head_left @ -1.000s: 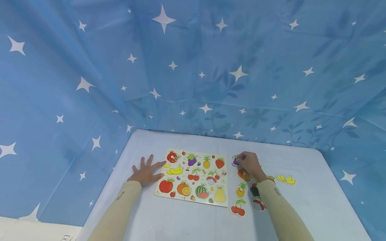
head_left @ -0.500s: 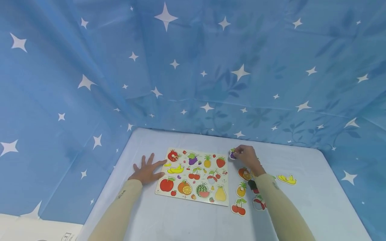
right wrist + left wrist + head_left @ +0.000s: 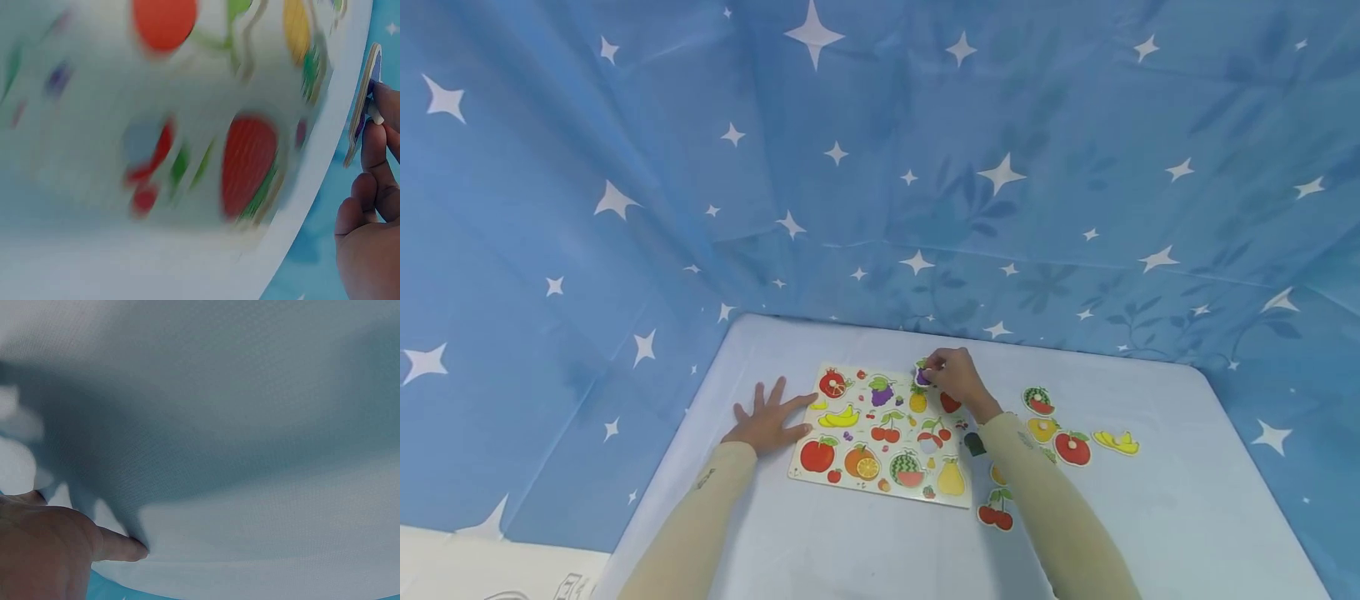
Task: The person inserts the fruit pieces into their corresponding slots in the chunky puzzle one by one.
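Observation:
A flat board point(image 3: 880, 421) printed with fruit lies on the white table. The left hand point(image 3: 766, 423) rests at its left edge with fingers spread, fingertips touching the board; in the left wrist view that hand point(image 3: 50, 550) shows against the white cloth. Over the board's upper right part, the right hand point(image 3: 957, 379) pinches the grape piece point(image 3: 922, 375). In the right wrist view, thumb and finger of the right hand point(image 3: 375, 187) hold the grape piece point(image 3: 364, 103) by its white knob, its face turned edge-on.
Right of the board lie loose pieces: watermelon point(image 3: 1038, 401), apple point(image 3: 1072, 448), bananas point(image 3: 1116, 442), cherries point(image 3: 996, 512) and others partly hidden under the right sleeve point(image 3: 1052, 500). A blue star-patterned curtain point(image 3: 880, 150) stands behind the table point(image 3: 1187, 517).
The right hand has moved left with the grape piece, from beside the board to over its upper right part. The watermelon and apple pieces have come into view. The left hand has stayed put.

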Motion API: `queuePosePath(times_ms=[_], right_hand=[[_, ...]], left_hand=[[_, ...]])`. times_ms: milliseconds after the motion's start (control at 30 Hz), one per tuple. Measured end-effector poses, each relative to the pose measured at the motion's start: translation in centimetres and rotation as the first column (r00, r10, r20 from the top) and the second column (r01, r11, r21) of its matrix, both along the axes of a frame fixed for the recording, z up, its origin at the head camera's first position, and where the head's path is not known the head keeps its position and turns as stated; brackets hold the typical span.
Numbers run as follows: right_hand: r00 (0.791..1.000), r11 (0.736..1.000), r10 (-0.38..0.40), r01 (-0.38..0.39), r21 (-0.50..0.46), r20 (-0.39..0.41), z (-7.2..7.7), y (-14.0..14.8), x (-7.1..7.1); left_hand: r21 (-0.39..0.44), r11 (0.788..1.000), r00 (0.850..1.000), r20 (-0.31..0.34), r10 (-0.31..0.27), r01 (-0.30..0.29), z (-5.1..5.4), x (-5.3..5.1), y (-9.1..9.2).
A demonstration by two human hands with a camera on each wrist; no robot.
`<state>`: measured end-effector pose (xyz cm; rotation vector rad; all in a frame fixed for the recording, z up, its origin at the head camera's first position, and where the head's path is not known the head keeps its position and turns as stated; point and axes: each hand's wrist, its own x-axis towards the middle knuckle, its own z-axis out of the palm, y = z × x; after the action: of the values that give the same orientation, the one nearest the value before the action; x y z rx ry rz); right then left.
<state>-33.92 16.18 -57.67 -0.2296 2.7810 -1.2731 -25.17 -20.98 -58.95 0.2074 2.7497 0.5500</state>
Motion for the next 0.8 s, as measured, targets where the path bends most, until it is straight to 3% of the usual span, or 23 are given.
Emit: queuePosePath(times_ms=[433, 800], right_hand=[[0.992, 0.991, 0.125, -0.124, -0.051, 0.033, -1.1, -6.5, 0.6], [0.991, 0.977, 0.132, -0.134, 0.168, 0.028, -2.1, -8.4, 0.9]], left_hand=[[0.004, 1.000, 1.000, 0.004, -0.002, 0.002, -0.4, -0.4, 0.0], [0.001, 1.000, 1.000, 0.012, 0.001, -0.001, 0.6, 0.2, 0.2]])
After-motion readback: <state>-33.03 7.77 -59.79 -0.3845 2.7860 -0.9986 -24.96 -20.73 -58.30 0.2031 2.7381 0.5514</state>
